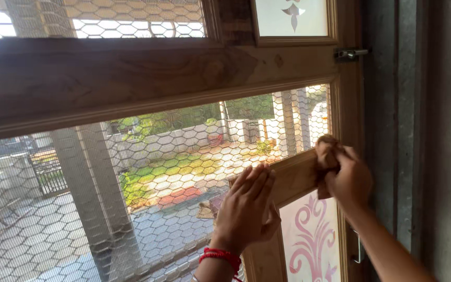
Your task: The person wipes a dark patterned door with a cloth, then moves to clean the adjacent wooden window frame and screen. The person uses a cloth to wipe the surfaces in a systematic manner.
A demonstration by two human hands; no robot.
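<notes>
**Hands at the wooden window frame**

Left hand (246, 209), lower centre of the frame, lies flat against the wooden crossbar (296, 177), fingers straight and pressed together, palm to the wood. A red thread band (220, 256) circles its wrist.

Right hand (348, 180), right of centre, is clamped around a brown cloth (326, 154), fingers curled tight on it. The cloth is bunched and pressed against the right end of the same crossbar, where it meets the upright frame member (349, 104).

Hexagonal wire mesh (131, 177) fills the opening above and left of the crossbar. Below the crossbar, a frosted glass pane (309, 240) with a pink scroll pattern sits at lower right.

A broad wooden rail (131, 78) crosses the upper half of the frame. A metal latch (349, 53) sits at its right end, upper right. A grey wall (424, 130) borders the right edge.
</notes>
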